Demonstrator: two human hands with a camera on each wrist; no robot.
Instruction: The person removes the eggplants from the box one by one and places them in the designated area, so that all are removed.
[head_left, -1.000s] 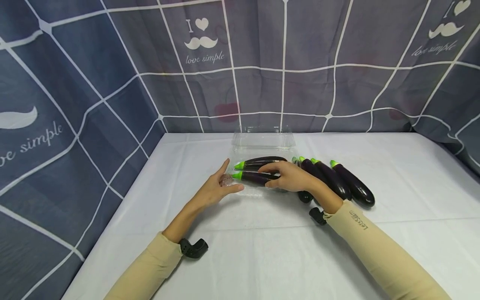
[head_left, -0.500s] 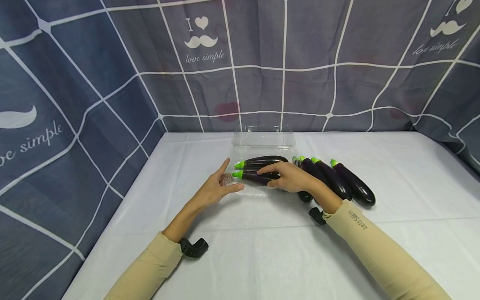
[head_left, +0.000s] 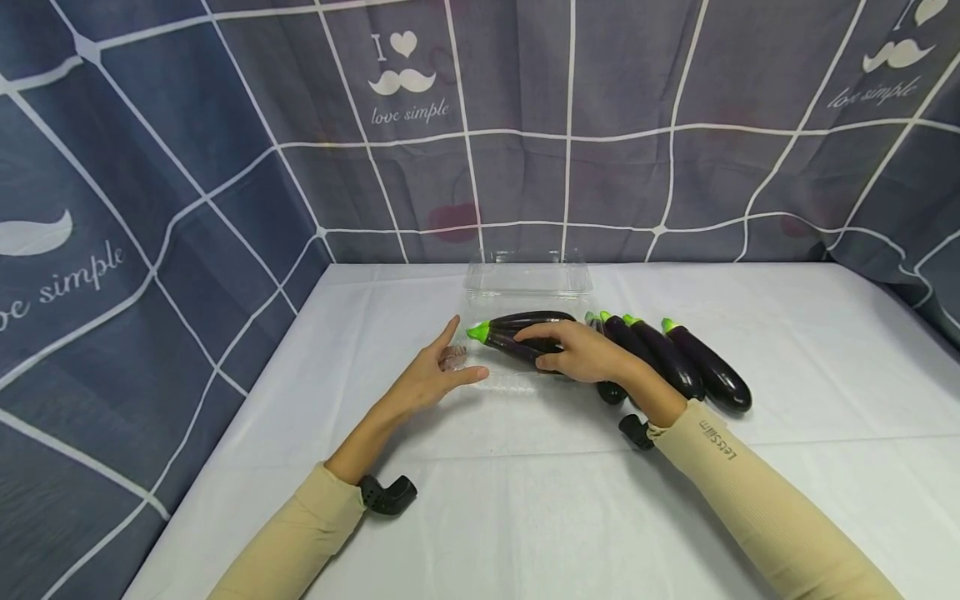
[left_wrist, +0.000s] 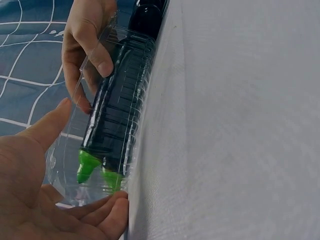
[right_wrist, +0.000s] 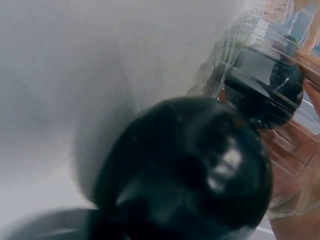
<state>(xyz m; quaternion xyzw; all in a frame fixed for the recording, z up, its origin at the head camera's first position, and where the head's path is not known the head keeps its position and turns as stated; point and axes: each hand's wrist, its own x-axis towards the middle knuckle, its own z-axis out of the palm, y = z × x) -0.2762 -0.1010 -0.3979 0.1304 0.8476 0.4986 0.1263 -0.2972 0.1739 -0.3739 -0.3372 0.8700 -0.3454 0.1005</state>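
Note:
A clear plastic box (left_wrist: 59, 165) holds two dark eggplants with green stems lying side by side, the far eggplant (head_left: 531, 317) and the near eggplant (head_left: 508, 344). Reaching in from the right, my right hand (head_left: 588, 354) grips the near eggplant toward its thick end, thumb on the close side and fingers across the top. My left hand (head_left: 423, 382) is at the box's left end with thumb and fingers spread, fingertips right at the wall in the left wrist view. The right hand covers the thick ends in the head view.
Several more eggplants (head_left: 708, 367) lie on the white tablecloth (head_left: 480, 517) just right of the box, under and beside my right forearm. The box's clear lid (head_left: 528, 279) stands raised behind it, near the checked curtain (head_left: 517, 183). Each wrist wears a black camera mount (head_left: 388, 496).
The green stem end of the near eggplant has swung back, away from me, up against the far eggplant. My right hand shifted only slightly; my left hand stayed put.

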